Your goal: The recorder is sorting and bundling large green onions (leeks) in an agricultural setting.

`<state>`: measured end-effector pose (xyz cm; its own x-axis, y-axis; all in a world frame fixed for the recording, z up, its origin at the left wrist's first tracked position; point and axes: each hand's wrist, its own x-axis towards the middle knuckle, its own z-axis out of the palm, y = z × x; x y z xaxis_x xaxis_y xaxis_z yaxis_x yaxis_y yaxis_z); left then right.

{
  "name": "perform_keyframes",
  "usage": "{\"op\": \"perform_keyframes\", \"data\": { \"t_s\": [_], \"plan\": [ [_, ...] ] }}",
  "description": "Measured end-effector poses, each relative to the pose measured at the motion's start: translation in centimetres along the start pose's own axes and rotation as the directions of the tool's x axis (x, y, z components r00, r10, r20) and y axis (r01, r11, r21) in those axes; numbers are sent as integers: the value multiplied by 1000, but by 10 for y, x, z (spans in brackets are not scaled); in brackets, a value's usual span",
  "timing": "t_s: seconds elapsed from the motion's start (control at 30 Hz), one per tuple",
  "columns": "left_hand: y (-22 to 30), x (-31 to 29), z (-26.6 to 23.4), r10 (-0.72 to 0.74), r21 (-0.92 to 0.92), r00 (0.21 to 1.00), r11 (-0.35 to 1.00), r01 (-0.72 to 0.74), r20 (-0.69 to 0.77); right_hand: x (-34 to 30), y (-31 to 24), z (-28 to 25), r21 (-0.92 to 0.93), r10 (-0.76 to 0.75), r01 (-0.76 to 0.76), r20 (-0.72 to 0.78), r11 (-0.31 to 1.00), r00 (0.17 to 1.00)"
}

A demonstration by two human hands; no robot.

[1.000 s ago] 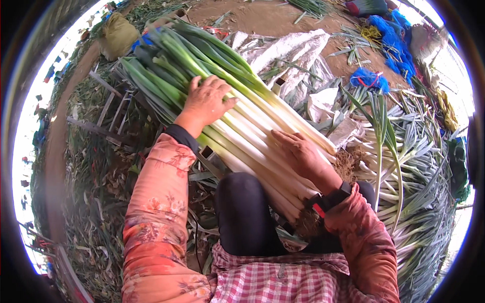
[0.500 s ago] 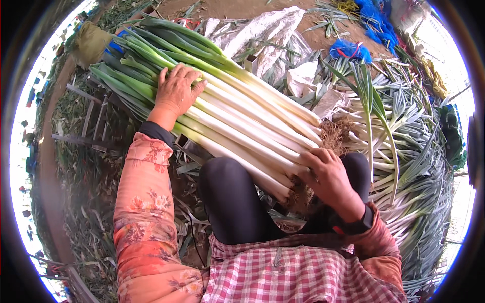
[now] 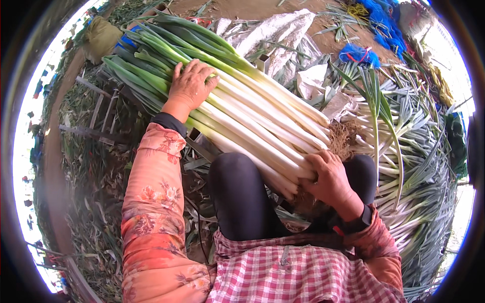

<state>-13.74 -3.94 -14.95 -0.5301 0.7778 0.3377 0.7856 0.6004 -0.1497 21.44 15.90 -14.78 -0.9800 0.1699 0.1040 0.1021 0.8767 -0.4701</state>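
Note:
A thick bundle of long leeks, white stalks and green tops, lies slanted across my lap, its tops pointing up left and its brown roots at the right. My left hand lies flat on the green upper part of the bundle, fingers spread. My right hand cups the white root end from below, pressing against it above my dark-trousered knees.
A big heap of loose leeks lies on the ground at the right. White sacking and blue twine lie beyond the bundle. Green leaf trimmings and sticks cover the ground at the left.
The bundle has shifted lower and to the right across my lap. My right hand slid from the top of the stalks down to the root end. My left hand stays on the green part.

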Motion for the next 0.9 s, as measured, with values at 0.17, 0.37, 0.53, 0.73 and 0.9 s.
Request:
{"op": "perform_keyframes", "data": {
  "t_s": [0.17, 0.37, 0.53, 0.73, 0.9],
  "plan": [
    [-4, -2, 7, -19, 26, 999, 999, 20, -42, -5, -5, 0, 56, -18, 23, -91, 998, 996],
    [1, 1, 6, -33, 39, 999, 999, 33, 2, -28, -35, -4, -5, 33, -34, -119, 999, 992],
    [0, 0, 6, -45, 43, 999, 998, 45, 11, -40, -38, 1, -38, 244, -242, 54, 969, 968],
    [-1, 0, 6, -34, 52, 999, 998, 33, 14, -52, -36, 12, 252, 332, -320, -5, 913, 943],
    [4, 2, 3, -55, 30, 998, 998, 54, 28, -50, -36, 12, 68, 336, -337, 36, 939, 941]
  ]
}}
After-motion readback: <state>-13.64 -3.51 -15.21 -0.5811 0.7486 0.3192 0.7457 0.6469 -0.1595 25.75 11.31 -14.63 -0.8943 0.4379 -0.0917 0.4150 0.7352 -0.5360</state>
